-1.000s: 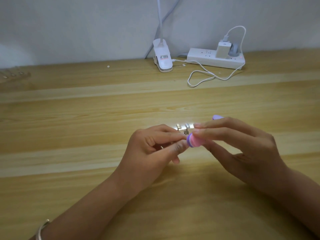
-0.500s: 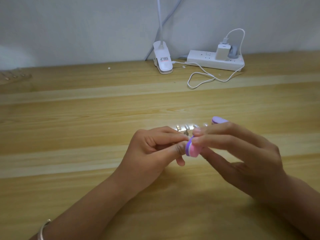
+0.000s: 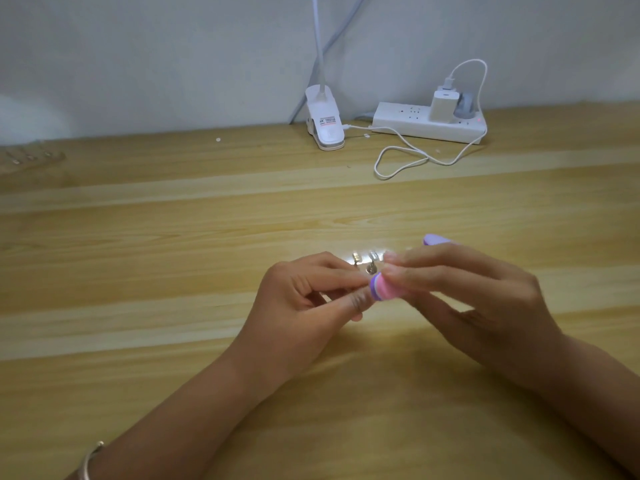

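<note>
Fingers (image 3: 433, 270) of right hand (image 3: 491, 306) pinch pink buffer (image 3: 382, 289); left hand (image 3: 301, 306) curled tight (contents hidden).

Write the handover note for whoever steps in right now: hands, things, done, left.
Right hand: pinches the pink-and-purple block near its end.
Left hand: fingers curled, holds nothing visible; thumb tip rests against the block's purple end.
Metal pieces lie on the table just behind the hands. A purple tip shows behind the right hand; it may be the block's far end.
Done: block picked up and set to the thumb.
Left: probably rubbing the nails; progress cannot be judged.
</note>
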The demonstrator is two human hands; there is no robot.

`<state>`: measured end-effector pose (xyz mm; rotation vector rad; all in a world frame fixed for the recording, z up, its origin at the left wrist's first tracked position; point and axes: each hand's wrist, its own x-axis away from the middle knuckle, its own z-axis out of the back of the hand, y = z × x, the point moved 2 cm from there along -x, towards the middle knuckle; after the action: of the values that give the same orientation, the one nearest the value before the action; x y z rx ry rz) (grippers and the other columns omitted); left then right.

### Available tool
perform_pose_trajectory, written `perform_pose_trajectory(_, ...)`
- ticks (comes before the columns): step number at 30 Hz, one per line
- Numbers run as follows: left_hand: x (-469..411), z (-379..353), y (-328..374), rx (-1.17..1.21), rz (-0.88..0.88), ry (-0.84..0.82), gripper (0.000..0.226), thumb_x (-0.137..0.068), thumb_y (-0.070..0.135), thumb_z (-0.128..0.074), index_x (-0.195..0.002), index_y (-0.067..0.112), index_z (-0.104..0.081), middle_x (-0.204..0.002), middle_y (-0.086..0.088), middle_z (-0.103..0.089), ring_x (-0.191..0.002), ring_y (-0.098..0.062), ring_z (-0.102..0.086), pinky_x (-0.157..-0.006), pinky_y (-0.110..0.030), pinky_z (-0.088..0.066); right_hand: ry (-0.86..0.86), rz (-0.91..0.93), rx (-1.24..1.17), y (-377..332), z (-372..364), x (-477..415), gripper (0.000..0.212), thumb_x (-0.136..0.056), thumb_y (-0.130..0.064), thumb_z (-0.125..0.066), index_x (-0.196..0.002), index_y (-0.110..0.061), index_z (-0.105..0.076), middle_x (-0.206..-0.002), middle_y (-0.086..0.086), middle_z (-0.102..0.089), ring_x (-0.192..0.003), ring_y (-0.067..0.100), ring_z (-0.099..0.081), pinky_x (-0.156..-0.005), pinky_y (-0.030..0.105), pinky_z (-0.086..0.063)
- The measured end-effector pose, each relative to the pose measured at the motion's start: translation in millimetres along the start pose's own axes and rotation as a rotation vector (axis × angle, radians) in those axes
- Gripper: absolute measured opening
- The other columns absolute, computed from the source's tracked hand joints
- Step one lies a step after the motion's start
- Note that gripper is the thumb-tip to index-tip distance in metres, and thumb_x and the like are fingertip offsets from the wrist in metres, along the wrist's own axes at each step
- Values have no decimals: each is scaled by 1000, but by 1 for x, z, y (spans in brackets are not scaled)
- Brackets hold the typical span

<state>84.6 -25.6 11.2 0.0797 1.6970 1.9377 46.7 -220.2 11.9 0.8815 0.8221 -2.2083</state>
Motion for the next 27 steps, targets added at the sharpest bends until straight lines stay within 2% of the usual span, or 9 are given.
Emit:
perform_pose_trajectory(5,0,2,-3,-109,-7,20,11,-78,15,-76,-87,20,-80,-78,3,-70,-66,-11,-64,-58,-17,-44,-53,-24,17,5,1,0,15,-94,-9,-69,-107,-9,-76,-113,1,-73,-105,8,-69,-89,44,-54)
perform_pose_trajectory(8,1,2,-3,-132,-22,27,12,-77,21,-78,-89,22,-79,-80,6,-71,-68,-6,-63,-57,-15,-43,-72,14,7,-3,-5,2,25,-88,2,-70,-110,-7,-75,-113,6,-73,-106,15,-71,-99,34,-53)
perform_pose_trajectory(10,2,3,-3,-138,-44,36,14,-78,24,-78,-91,21,-79,-82,6,-71,-70,-8,-64,-55,-15,-43,-93,91,4,-11,-10,2,28,-88,6,-69,-114,-3,-73,-112,11,-73,-105,22,-72,-96,30,-53)
perform_pose_trajectory(12,2,4,-2,-149,-53,42,11,-80,22,-78,-91,22,-80,-81,5,-71,-70,-11,-64,-52,-22,-45,-87,74,30,-8,-7,1,25,-91,1,-67,-114,-4,-73,-114,10,-73,-106,20,-72,-96,30,-52)
perform_pose_trajectory(15,2,0,-2,-162,-41,46,12,-79,17,-77,-89,22,-81,-80,3,-70,-68,-10,-63,-49,-31,-46,-30,3,59,-1,1,0,19,-93,-6,-68,-111,-6,-75,-113,5,-74,-103,13,-72,-94,39,-53)
perform_pose_trajectory(17,1,0,-2,-157,-36,38,12,-78,23,-77,-90,23,-81,-80,2,-70,-68,-10,-63,-48,-32,-45,-57,38,29,-7,-3,2,24,-90,0,-68,-113,-3,-74,-112,8,-74,-103,17,-72,-97,31,-53)
perform_pose_trajectory(19,1,2,-2,-179,-58,32,15,-78,25,-76,-91,22,-80,-83,4,-71,-71,-9,-65,-50,-27,-46,-113,97,11,-11,-7,2,31,-87,7,-68,-117,-1,-72,-113,11,-72,-106,23,-71,-97,28,-52)
perform_pose_trajectory(23,1,0,0,-178,-51,51,12,-79,20,-76,-90,23,-80,-81,4,-71,-70,-11,-65,-50,-35,-47,-58,46,91,0,3,-4,28,-89,0,-68,-115,-5,-74,-113,6,-74,-106,16,-71,-98,27,-49)
perform_pose_trajectory(27,1,1,0,-163,-58,57,12,-79,19,-77,-89,24,-80,-81,5,-71,-72,-10,-65,-53,-23,-46,-52,85,79,-8,-4,-2,28,-86,0,-71,-114,-8,-74,-108,6,-74,-102,16,-71,-103,20,-42)
